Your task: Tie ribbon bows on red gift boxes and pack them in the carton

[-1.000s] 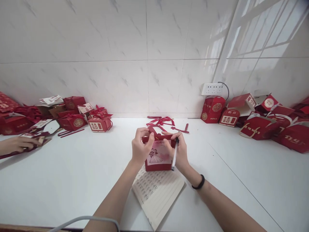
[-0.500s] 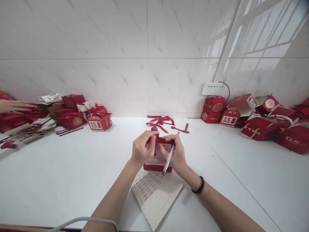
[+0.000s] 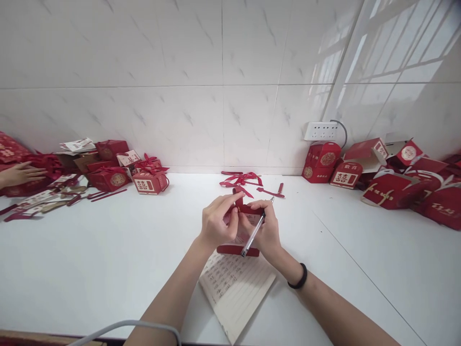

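Observation:
A small red gift box with a pale printed panel stands upright between my hands, its lower edge just above the notebook page. My left hand is closed at the box's top, pinching a dark red ribbon that sticks up there. Fingers and thumb of my right hand grip the top right edge of the box. A clear pen is also tucked in that hand, slanting down across the box front. Beneath lies an open lined notebook with handwriting on it.
Loose red ribbons lie by the wall. Red gift boxes and flat cards stand at left, where a co-worker's hand rests on red items. More boxes crowd the right, near a power strip. A grey cable crosses the front.
My left fingers have shifted slightly at the ribbon, and more of it shows above the box. The co-worker's hand has moved left and down. The view has turned slightly.

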Action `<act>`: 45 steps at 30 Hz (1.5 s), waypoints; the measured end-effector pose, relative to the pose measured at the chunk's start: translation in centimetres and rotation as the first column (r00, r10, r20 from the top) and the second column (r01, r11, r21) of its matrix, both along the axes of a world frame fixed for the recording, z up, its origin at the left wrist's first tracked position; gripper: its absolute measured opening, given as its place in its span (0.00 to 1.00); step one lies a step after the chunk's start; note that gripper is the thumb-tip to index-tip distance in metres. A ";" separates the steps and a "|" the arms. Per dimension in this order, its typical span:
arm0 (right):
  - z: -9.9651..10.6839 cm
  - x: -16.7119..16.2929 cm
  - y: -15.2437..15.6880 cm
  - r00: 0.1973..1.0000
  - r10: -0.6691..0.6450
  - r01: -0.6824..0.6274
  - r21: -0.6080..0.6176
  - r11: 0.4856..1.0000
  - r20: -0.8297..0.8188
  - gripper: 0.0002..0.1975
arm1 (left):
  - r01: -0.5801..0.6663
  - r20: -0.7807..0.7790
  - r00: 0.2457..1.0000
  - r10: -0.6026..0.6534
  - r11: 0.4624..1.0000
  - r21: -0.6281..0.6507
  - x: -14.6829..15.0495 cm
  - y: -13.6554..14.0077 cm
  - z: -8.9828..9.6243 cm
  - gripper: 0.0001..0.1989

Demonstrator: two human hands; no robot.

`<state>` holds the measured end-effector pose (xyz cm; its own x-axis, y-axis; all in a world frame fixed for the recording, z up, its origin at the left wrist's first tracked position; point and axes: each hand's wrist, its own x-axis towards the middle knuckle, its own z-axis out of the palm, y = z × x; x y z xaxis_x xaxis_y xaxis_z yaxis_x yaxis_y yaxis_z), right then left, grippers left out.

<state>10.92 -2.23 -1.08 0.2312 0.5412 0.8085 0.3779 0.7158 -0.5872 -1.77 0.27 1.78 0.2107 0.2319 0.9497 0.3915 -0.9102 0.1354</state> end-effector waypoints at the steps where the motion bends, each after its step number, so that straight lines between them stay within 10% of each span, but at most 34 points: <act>1: 0.0 0.0 0.0 1.000 0.000 0.000 0.008 1.000 0.001 0.09 | -0.007 0.003 1.000 0.007 1.000 -0.002 0.0 0.0 0.0 0.19; 45: 0.5 -0.1 0.0 0.997 -0.007 0.003 -0.059 0.998 -0.070 0.08 | -0.043 -0.009 0.999 0.043 0.999 0.010 0.1 0.0 -0.1 0.20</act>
